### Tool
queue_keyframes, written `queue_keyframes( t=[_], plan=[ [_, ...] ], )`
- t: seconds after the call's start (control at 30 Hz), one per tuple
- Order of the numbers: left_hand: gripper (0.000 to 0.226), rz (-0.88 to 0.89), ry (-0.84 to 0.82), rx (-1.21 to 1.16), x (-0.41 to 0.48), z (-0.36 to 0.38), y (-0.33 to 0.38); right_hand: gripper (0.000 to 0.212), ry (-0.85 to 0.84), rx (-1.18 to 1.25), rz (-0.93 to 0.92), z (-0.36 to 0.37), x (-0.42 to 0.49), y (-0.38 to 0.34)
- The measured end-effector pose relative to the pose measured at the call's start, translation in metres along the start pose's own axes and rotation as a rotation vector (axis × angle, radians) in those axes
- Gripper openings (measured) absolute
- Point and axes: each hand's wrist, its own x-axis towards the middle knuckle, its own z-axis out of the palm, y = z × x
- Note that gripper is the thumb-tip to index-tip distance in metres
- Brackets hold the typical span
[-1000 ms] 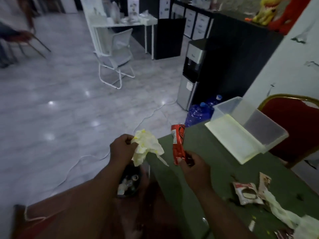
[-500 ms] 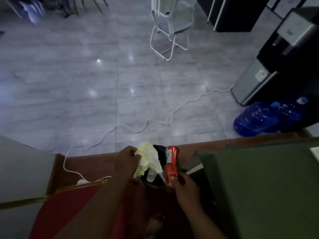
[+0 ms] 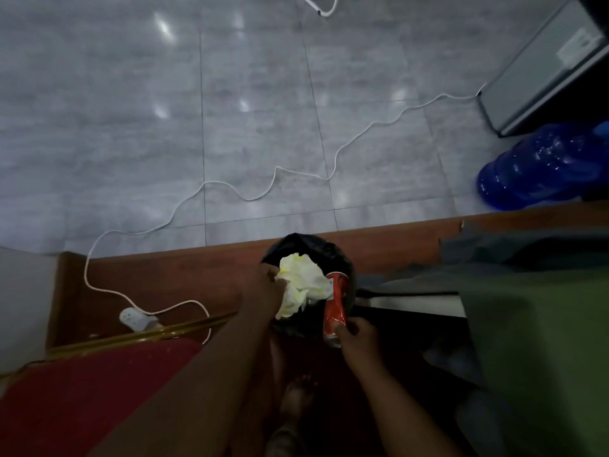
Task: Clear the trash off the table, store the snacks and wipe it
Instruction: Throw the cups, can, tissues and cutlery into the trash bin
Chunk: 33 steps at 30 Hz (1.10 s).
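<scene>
While both hands hover over the bin (image 3: 296, 245), left hand (image 3: 263, 291) clutching tissue (image 3: 301, 285), right hand (image 3: 357, 336) gripping can (image 3: 335, 306), nothing's dropped yet; storing snacks and wiping presumably remain.

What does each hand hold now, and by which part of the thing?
The left hand pinches the crumpled paper at its left edge. The right hand grips the red can by its near end.

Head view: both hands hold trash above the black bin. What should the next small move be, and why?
Probably open both hands and let the items drop. The left hand grips the crumpled paper and the right hand pinches the red can by its lower end, both directly over the black-lined bin, so release seems due.
</scene>
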Motion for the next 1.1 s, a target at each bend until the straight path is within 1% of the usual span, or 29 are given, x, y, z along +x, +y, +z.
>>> queue_keyframes(
  t=[0.1, 0.13, 0.17, 0.27, 0.37, 0.4, 0.5, 0.57, 0.7, 0.83, 0.9, 1.1],
  plan=[
    [0.048, 0.001, -0.126, 0.057, 0.007, 0.009, -0.002, 0.026, -0.009, -0.016, -0.010, 0.010, 0.012, -0.002],
    [0.051, 0.004, -0.155, 0.093, 0.007, 0.010, -0.005, 0.026, -0.023, -0.022, -0.021, 0.012, 0.013, -0.005],
    [0.052, 0.006, -0.167, 0.127, 0.006, 0.010, -0.009, 0.027, -0.046, -0.035, -0.029, 0.015, 0.014, -0.006],
    [0.043, 0.010, -0.161, 0.190, 0.007, 0.010, -0.032, 0.022, -0.087, -0.079, -0.043, 0.019, 0.010, -0.006],
    [0.046, 0.001, -0.152, 0.186, -0.002, 0.006, -0.037, 0.042, -0.104, -0.098, -0.002, 0.018, 0.002, 0.000],
    [0.049, -0.003, -0.145, 0.179, -0.010, 0.003, -0.033, 0.045, -0.108, -0.101, 0.000, 0.017, -0.003, 0.001],
    [0.054, -0.027, -0.136, 0.133, -0.026, -0.002, -0.024, 0.047, -0.081, -0.107, -0.012, 0.011, -0.018, 0.004],
    [0.054, -0.003, -0.132, 0.118, -0.039, -0.006, -0.015, 0.047, -0.089, -0.097, -0.024, 0.003, -0.034, 0.002],
    [0.053, 0.039, -0.114, 0.087, -0.067, -0.018, 0.008, 0.048, -0.079, -0.089, -0.105, -0.013, -0.064, -0.008],
    [0.056, 0.100, -0.100, 0.019, -0.115, -0.042, 0.039, 0.047, -0.035, -0.078, -0.224, -0.043, -0.114, -0.034],
    [0.053, 0.135, -0.087, 0.003, -0.137, -0.055, 0.052, 0.047, -0.022, -0.065, -0.269, -0.059, -0.141, -0.046],
    [0.049, 0.262, 0.025, 0.060, -0.237, -0.090, 0.110, 0.043, 0.053, -0.002, -0.439, -0.110, -0.231, -0.074]
  ],
)
